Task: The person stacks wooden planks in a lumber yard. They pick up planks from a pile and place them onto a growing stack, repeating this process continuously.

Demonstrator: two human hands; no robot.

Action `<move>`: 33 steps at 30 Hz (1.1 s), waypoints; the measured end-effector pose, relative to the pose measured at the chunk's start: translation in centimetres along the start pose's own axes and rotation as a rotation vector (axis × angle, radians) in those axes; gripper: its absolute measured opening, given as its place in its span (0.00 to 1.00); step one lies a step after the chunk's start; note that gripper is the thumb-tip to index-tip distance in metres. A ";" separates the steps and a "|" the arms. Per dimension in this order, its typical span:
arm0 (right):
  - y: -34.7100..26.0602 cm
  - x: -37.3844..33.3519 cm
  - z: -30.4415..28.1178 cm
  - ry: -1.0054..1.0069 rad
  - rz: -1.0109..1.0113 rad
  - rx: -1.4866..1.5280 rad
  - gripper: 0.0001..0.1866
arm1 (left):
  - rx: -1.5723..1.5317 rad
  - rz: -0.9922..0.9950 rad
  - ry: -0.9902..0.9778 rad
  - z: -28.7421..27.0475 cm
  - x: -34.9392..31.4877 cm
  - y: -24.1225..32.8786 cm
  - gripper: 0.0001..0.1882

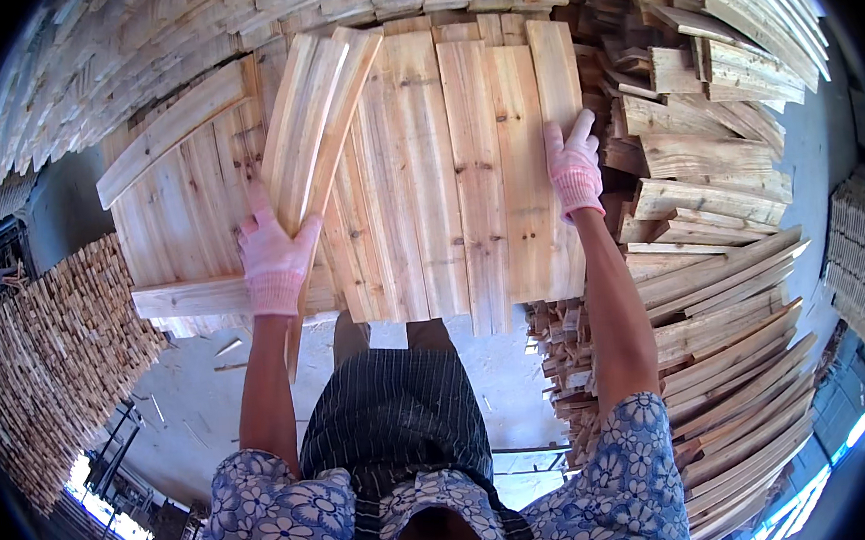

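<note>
A row of pale wooden boards (476, 177) lies side by side in front of me. Across its left half, a few narrow boards (307, 123) rest on top at a slant. My left hand (276, 251), in a pink and white glove, lies with fingers stretched and thumb apart against the lower part of these slanted boards. At the row's right edge is my right hand (576, 168), gloved alike, its fingers extended along the outermost board (554, 71). A loose board (189, 299) lies crosswise beside my left hand, and another board (172, 133) lies at an angle farther left.
Stacked wood (235, 23) rises along the far side. Jumbled boards (710, 150) stand close on the right, with long curved slats (730, 370) nearer me. On the left is a large stack of wood (52, 347). Wood scraps (227, 350) lie on the grey floor (201, 407).
</note>
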State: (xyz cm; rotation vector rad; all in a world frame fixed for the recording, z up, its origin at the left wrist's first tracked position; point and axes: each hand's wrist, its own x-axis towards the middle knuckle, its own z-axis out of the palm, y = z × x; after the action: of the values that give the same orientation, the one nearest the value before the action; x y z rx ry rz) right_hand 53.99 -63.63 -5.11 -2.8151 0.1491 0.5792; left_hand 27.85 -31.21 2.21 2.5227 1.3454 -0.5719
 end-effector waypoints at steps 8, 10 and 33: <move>-1.7 -0.9 0.7 0.072 -0.039 -0.074 0.45 | -0.086 0.090 -0.032 0.7 2.3 0.8 0.63; -1.1 0.3 0.3 -0.005 -0.014 -0.025 0.46 | -0.517 0.088 -0.116 -1.3 -0.3 0.1 0.60; 0.3 12.9 2.1 0.137 -0.457 -0.903 0.39 | -2.595 -0.818 -0.758 18.6 -17.9 -4.1 0.31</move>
State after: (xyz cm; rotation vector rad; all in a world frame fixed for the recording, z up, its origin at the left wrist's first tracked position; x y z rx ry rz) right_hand 65.00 -63.98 -12.23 -3.5340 -0.9328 0.3958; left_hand 11.12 -49.18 -6.67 -0.3132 0.9750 0.2624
